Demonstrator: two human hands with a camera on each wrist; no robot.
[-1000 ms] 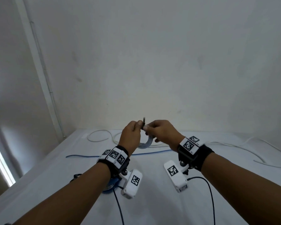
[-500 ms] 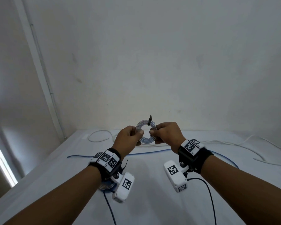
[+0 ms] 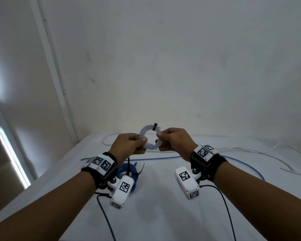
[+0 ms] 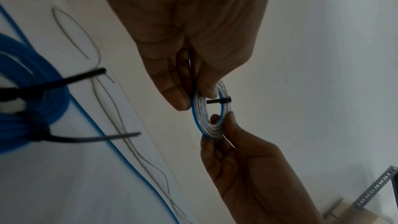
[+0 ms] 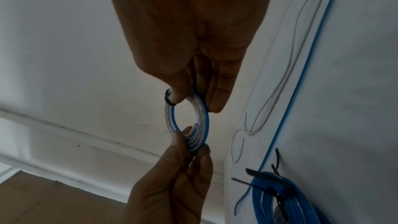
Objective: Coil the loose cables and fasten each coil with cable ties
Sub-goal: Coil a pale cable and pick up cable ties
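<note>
A small coil of clear and blue cable is held up above the white table, facing me as a ring. A black cable tie is cinched round its top. My left hand pinches the coil's left side between thumb and fingers, and my right hand pinches the right side just below the tie. In the left wrist view the coil and the tie show between both hands. In the right wrist view the coil shows the same, with the tie beside my right thumb.
A larger blue coil bound with black ties lies on the table under my left wrist. A loose blue cable and white cables run across the far side of the table. A wall stands close behind the table.
The coil was edge-on with the tie tail sticking up between my close-set fingers. It has turned to face me, and my hands have spread to its two sides.
</note>
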